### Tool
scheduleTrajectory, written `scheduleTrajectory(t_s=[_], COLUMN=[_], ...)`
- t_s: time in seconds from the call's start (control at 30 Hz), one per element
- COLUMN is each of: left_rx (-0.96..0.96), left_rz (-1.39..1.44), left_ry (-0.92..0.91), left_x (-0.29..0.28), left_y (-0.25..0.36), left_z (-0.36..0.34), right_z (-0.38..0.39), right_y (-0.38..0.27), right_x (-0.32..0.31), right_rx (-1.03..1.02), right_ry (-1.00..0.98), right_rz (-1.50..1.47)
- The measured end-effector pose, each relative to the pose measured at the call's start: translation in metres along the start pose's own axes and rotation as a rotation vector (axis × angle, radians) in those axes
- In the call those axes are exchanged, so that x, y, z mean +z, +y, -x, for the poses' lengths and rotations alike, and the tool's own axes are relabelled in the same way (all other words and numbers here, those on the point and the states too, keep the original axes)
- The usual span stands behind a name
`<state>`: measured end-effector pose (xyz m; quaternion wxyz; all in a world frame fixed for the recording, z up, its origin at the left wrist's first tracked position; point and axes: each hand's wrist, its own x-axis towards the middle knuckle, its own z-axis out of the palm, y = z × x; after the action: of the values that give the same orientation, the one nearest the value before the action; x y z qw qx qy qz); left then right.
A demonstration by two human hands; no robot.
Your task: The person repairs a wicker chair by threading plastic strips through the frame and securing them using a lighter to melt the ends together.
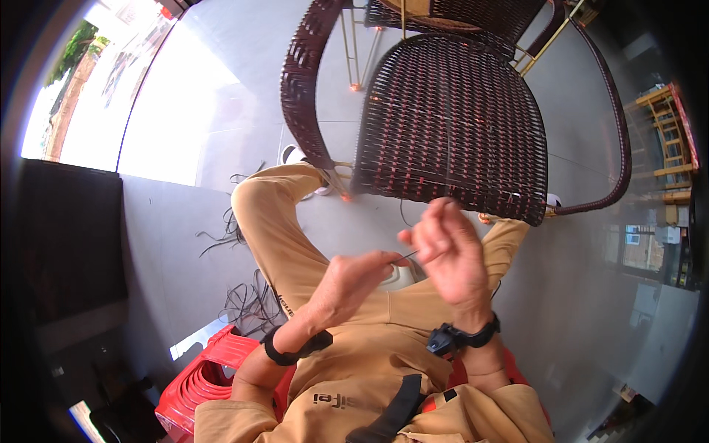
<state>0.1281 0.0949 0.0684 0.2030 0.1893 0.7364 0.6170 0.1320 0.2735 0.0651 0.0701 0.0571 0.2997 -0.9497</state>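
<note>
My left hand [353, 283] is closed in a pinch on a thin dark strand [405, 258] in front of my lap. The strand runs across to my right hand [449, 255], whose fingers are curled in and slightly blurred; the exact grip there is partly hidden. Just beyond my hands stands an armchair with a dark brown woven seat [454, 122], its near edge close to my right fingertips. One woven armrest [301, 81] curves along its left side. A thin dark end hangs below the seat's front edge.
Loose dark strands [251, 304] lie tangled on the grey floor [177, 251] to my left. I sit on a red plastic stool [193, 384], my legs spread on either side of the chair's front. A dark panel [70, 236] stands at left, wooden frames [668, 136] at far right.
</note>
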Motion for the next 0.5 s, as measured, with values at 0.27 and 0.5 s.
scheduleTrajectory(t_s=[0.27,0.5], left_rx=[-0.258,-0.169], left_rz=[0.182,0.122], left_ry=[-0.219,-0.261], left_x=[-0.041,-0.021], left_y=[-0.061,-0.120], left_z=[-0.030,-0.065], right_z=[-0.035,-0.025], right_y=[-0.168,-0.327], right_x=[-0.064,0.003], right_rx=[-0.591,-0.725], right_ry=[0.304,-0.087], right_rz=[0.270,0.352])
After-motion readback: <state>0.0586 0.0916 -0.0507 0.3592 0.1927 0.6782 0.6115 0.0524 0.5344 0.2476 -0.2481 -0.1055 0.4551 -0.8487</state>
